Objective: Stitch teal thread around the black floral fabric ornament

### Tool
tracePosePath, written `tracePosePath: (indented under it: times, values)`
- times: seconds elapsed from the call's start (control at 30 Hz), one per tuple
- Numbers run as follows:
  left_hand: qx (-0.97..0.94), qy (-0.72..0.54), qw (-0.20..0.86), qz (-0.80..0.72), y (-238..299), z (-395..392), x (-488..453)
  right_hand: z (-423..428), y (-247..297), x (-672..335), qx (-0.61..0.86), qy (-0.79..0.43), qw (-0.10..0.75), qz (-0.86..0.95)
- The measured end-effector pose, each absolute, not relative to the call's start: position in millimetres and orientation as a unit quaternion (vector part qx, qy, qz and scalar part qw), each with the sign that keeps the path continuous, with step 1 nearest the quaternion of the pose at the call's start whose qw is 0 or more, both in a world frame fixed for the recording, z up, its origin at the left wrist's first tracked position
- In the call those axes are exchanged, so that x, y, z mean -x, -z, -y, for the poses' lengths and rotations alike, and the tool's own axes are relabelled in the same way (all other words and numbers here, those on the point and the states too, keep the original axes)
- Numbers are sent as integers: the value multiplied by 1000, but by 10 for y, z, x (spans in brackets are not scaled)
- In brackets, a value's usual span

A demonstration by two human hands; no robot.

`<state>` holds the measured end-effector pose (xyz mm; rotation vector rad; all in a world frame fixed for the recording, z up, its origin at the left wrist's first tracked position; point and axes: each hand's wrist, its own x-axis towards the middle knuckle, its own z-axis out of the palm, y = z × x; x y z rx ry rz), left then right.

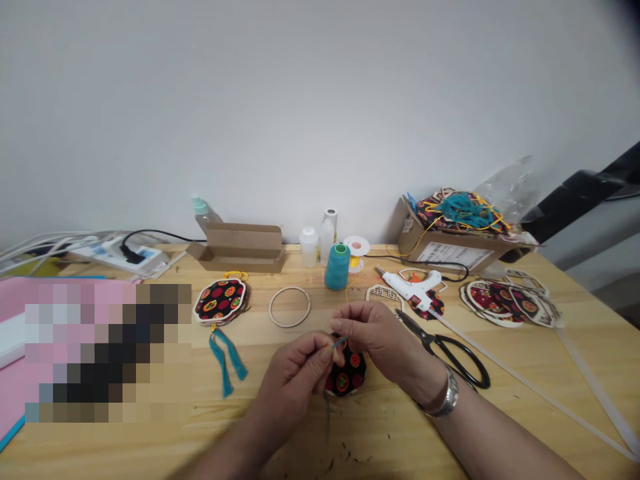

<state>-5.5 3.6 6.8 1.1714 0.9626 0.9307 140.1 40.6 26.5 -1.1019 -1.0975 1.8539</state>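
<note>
Head view: teal thread (pixel 340 342) spans both hands, just over a patterned fabric piece (pixel 356 377) at the near middle of the table (pixel 390 420). Wood shows around the piece's near edge; scissors (pixel 429 339) lie to the right. Left hand (pixel 303 370) and right hand (pixel 375 333) pinch the thread, wrists angled inward. Fingers hide the piece's far-left part; pixelation masks the near left.

Pinches a teal strand (pixel 340 343) with left hand (pixel 304 368) and right hand (pixel 375 337), over a dark floral piece (pixel 350 375) on the wooden table (pixel 275 341). Wears a silver bracelet (pixel 448 397) on the right, near black scissors (pixel 429 339). Faces a teal thread cone (pixel 337 269) and a thin hoop (pixel 290 325).
</note>
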Motion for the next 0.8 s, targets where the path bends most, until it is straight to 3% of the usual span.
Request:
tracePosePath:
  times: [0.37,0.8]
  values:
    - [-306,-526,647,-459,2,-141,48,-443,-262,-1443,485,-567,421,517]
    - [-264,-506,702,-427,-27,-117,2,-386,-173,-1308,478,-532,437,545]
